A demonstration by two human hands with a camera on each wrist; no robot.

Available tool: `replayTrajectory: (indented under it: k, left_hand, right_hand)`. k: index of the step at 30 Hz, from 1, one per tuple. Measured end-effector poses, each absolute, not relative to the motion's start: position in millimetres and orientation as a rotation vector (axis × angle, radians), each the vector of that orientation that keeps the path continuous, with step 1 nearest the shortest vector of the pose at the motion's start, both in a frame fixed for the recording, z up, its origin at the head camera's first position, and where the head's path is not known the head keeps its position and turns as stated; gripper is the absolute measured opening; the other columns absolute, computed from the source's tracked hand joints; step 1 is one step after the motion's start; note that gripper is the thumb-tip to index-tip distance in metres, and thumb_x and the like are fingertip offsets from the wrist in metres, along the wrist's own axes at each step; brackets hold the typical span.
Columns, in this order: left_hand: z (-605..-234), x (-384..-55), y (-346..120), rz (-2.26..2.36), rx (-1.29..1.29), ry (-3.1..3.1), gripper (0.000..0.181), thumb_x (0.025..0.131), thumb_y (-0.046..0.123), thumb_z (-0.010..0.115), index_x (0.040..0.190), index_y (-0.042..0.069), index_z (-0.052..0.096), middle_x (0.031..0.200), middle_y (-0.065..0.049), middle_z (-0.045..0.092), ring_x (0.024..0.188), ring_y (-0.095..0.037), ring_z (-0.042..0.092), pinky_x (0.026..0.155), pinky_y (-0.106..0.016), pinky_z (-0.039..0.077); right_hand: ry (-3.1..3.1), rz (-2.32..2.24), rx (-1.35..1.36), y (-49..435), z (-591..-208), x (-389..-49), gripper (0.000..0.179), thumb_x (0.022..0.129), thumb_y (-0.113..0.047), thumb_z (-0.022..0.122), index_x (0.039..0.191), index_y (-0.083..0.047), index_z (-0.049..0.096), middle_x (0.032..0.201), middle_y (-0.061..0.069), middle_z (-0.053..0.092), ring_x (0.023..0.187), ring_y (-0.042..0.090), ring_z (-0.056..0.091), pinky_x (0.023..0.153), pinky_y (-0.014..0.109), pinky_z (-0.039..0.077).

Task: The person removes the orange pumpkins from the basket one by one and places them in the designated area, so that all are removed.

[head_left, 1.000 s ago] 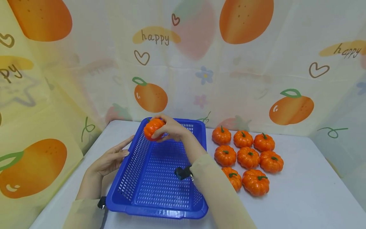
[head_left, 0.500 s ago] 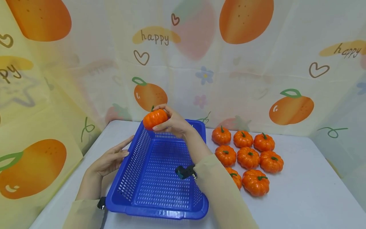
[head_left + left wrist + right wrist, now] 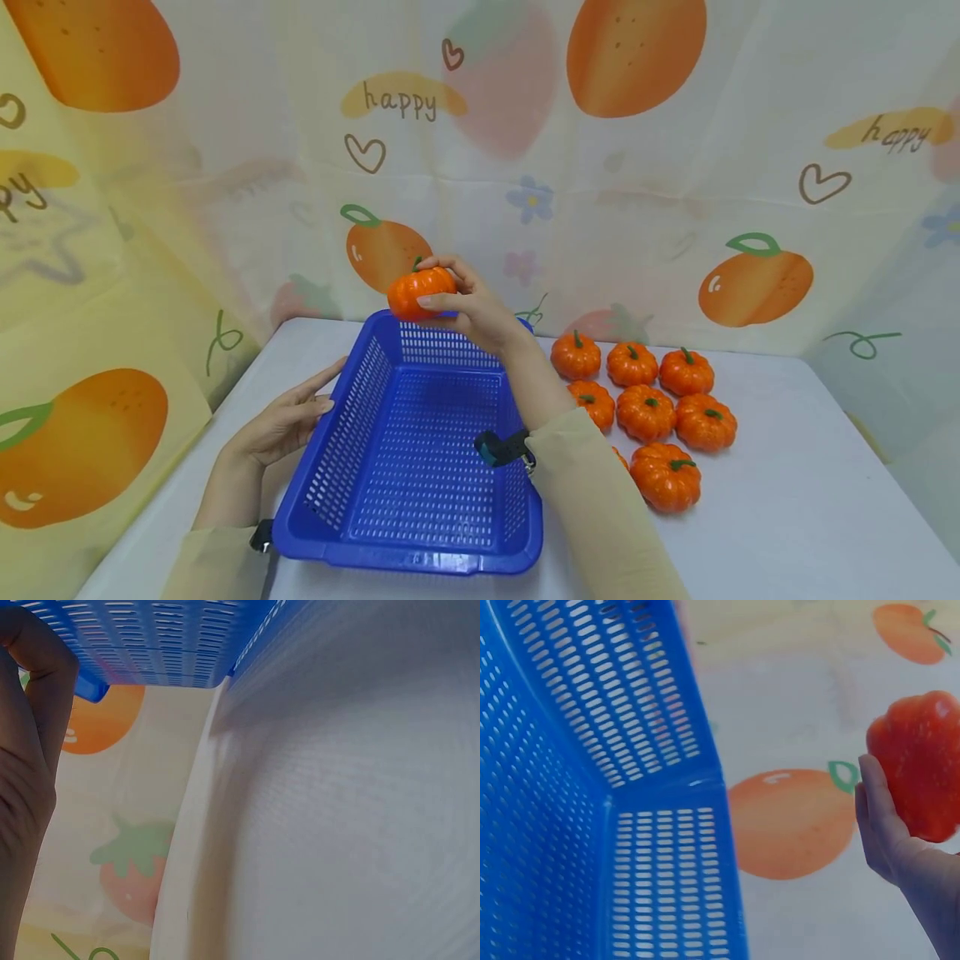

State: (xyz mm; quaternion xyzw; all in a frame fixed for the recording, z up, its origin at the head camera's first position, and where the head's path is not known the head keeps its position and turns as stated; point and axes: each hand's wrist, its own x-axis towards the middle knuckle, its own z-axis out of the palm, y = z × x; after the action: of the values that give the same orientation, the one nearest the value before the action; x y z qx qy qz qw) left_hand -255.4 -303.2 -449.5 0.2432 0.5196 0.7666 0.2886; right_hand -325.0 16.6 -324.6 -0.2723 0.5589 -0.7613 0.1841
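In the head view, my right hand grips a small orange pumpkin with a green stem, thumb on the near side and fingers over the top. It is held at the far rim of a blue perforated plastic basket, overlapping that rim in this view. The right wrist view shows the pumpkin in the hand, to the side of the basket wall. My left hand rests against the basket's left outer side, index finger extended along it and thumb at the rim. Its lower fingers are partly hidden.
Several orange pumpkins stand in rows on the white table, right of the basket. My right forearm partly covers the nearest left ones. A printed curtain hangs behind the table, and another stretch of it runs along the left.
My right hand has lifted the pumpkin from inside the basket's far left corner, up and slightly right, to above the far rim. The left hand stays at the basket's side.
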Motion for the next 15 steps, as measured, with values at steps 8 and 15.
replayTrajectory:
  k: [8,15]
  left_hand:
    - [-447.8,-255.7,-302.6,2.051,0.665,1.373,0.067,0.103,-0.007,0.019,0.16,0.018,-0.006,0.125,-0.007,0.068,0.087,-0.011,0.072,0.079,-0.027,0.062]
    - [-448.1,-255.7,-301.9,2.037,0.645,1.403,0.066,0.103,-0.006,0.019,0.16,0.019,-0.004,0.124,-0.007,0.069,0.086,-0.012,0.073,0.079,-0.028,0.062]
  right_hand:
    - [1.625,-2.293,-0.773,37.4,-307.1,-319.0,0.047,0.084,0.011,0.059,0.107,-0.028,0.048,0.127,0.005,0.047,0.119,0.028,0.052,0.089,0.029,0.061]
    - [1.646,-2.367,-0.705,59.1,-293.2,-316.6,0.07,0.082,0.012,0.061,0.137,-0.023,0.036,0.139,0.008,0.044,0.122,0.027,0.052,0.091,0.025,0.059]
